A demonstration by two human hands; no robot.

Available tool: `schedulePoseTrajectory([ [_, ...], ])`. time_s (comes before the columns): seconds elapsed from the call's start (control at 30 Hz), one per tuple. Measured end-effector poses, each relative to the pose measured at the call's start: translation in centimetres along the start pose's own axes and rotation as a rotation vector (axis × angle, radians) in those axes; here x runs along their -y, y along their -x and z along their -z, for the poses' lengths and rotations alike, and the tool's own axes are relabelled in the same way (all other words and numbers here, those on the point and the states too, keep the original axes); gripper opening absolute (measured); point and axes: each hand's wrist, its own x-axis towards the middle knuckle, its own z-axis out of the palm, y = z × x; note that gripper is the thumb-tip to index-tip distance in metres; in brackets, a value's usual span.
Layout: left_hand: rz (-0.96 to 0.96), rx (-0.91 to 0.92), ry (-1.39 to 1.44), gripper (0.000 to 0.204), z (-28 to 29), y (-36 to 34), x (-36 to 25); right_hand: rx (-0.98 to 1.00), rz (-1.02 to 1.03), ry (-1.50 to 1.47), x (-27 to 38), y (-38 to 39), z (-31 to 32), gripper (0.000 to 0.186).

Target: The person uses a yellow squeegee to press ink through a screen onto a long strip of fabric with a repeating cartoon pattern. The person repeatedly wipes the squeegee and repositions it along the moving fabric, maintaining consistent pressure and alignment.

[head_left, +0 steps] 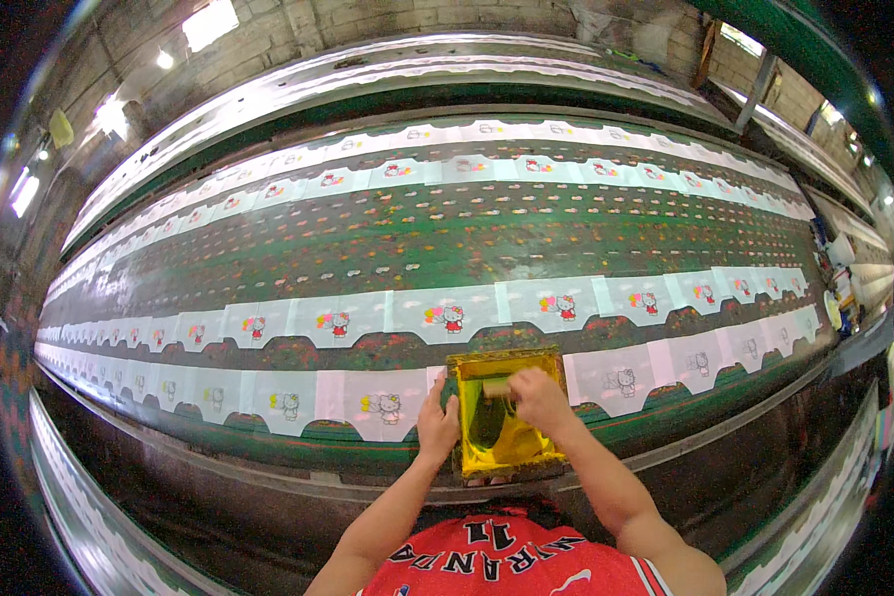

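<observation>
Left hand (437, 425), lower centre: I am bracing the screen frame (507, 356) along its left edge; finger closure I cannot tell. Right hand (540, 399): I am gripping the squeegee (496, 389) inside the frame. Step, I am judging: spreading yellow ink (531, 443); next move calling for an even stroke, then a square lift. Near-row fabric panels (621, 385), lower right: showing grey outlines. Farther panels (454, 316), mid-frame: carrying red figures.
</observation>
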Motion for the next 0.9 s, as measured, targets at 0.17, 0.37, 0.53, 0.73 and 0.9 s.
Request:
schedulePoseTrajectory([
  [0.17, 0.016, 0.013, -0.035, 0.058, 0.1, 0.1, 0.2, 0.107, 0.078, -0.097, 3.7, 6.0, 0.8, 0.015],
  [0.37, 0.002, 0.038, -0.058, 0.076, -0.2, 0.3, 0.0, -0.012, 0.024, -0.068, -0.2, -1.9, 1.0, 0.008],
  [0.53, -0.031, 0.034, -0.098, 0.084, 0.1, -0.1, 0.3, -0.027, -0.003, -0.025, 1.4, 0.4, -0.4, 0.014],
  [0.73, -0.023, 0.014, -0.084, 0.086, -0.1, 0.2, -0.3, -0.049, 0.09, -0.045, 5.7, 8.2, 0.9, 0.022],
  [0.9, -0.004, -0.01, -0.048, 0.081, -1.0, 1.1, -3.7, -0.022, 0.082, -0.047, 3.6, 8.8, 3.4, 0.03],
])
